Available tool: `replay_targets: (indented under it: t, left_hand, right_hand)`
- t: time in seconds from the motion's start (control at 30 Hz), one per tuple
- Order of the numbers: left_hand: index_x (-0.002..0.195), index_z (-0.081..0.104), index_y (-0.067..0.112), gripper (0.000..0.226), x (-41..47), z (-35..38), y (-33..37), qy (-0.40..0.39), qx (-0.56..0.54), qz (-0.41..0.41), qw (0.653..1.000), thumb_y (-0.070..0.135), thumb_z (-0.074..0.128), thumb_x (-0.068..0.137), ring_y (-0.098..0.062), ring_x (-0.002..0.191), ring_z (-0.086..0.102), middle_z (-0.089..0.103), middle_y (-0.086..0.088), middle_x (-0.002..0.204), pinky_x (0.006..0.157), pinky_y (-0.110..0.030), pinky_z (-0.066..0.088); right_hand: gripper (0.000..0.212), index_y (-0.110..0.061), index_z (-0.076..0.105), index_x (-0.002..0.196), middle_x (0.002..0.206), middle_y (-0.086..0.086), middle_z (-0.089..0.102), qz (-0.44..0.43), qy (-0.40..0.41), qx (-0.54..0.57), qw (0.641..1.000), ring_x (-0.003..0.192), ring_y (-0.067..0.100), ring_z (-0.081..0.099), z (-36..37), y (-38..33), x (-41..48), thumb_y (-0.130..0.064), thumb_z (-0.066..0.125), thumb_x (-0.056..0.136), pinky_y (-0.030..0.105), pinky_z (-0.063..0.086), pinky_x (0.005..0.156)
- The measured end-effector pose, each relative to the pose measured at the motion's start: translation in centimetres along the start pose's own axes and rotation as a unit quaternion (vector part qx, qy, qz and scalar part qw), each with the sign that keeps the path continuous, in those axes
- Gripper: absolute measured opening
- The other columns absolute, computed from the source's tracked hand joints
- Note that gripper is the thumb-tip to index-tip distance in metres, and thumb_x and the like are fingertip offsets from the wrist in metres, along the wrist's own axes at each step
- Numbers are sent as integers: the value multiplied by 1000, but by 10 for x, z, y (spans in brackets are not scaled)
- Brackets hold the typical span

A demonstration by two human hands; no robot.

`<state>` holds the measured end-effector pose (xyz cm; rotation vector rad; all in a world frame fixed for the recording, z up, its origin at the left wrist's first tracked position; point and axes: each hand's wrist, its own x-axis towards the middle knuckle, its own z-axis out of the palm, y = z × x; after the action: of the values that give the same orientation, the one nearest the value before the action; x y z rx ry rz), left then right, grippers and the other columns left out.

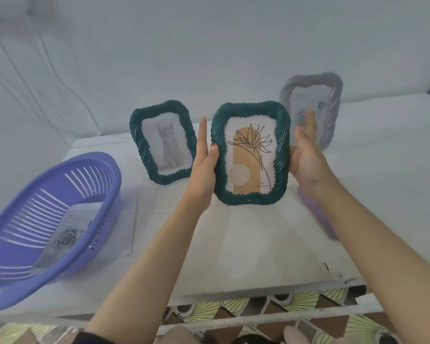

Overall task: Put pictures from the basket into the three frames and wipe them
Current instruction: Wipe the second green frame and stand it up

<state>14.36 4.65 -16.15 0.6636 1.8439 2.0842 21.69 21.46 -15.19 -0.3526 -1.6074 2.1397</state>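
Between my hands, upright just above the white table (246, 244), is a dark green frame (251, 155) with a line-drawn flower picture in it. My left hand (204, 165) pinches its left edge, thumb on the front and one finger pointing up. My right hand (305, 150) rests against its right edge, fingers straight and blurred. A second green frame (163, 142) with a cat picture stands at the back left. A pale lilac frame (313, 105) with a rose picture stands at the back right, partly behind my right hand. The purple basket (23, 244) on the left holds a rose picture (65, 237).
A clear sheet (124, 227) lies beside the basket and partly under it. A purple cloth (318, 214) lies on the table behind my right forearm. The wall rises right behind the frames. The table's front edge (258, 291) runs near my elbows, with patterned floor below.
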Motion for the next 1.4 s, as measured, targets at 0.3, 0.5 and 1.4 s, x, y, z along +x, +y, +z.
replay_targets:
  t: [0.3, 0.5, 1.4]
  left_hand:
    - [146, 8, 34, 53, 57, 5, -12, 41, 50, 75, 995, 9, 18, 101, 19, 128, 21, 15, 22, 149, 105, -4, 18]
    - [147, 6, 27, 47, 79, 5, -30, 70, 78, 94, 990, 13, 15, 102, 21, 130, 12, 10, 37, 141, 103, -1, 13]
    - [128, 35, 59, 43, 67, 8, -57, 165, -4, -27, 986, 57, 28, 86, -8, 137, 29, 36, 15, 146, 114, -43, 24]
  right_hand:
    - [60, -73, 30, 117, 155, -15, 15, -90, -55, -72, 992, 140, 13, 27, -2, 5, 72, -73, 61, 65, 45, 32, 110]
    - [56, -71, 23, 122, 153, -24, 12, -81, -32, -88, 992, 143, 22, 19, 10, 22, 107, -79, 45, 71, 54, 20, 114]
    - [55, -55, 31, 131, 128, -44, 41, -30, -14, -62, 998, 126, -7, 41, -9, 67, 83, -13, 41, 96, 32, 38, 106]
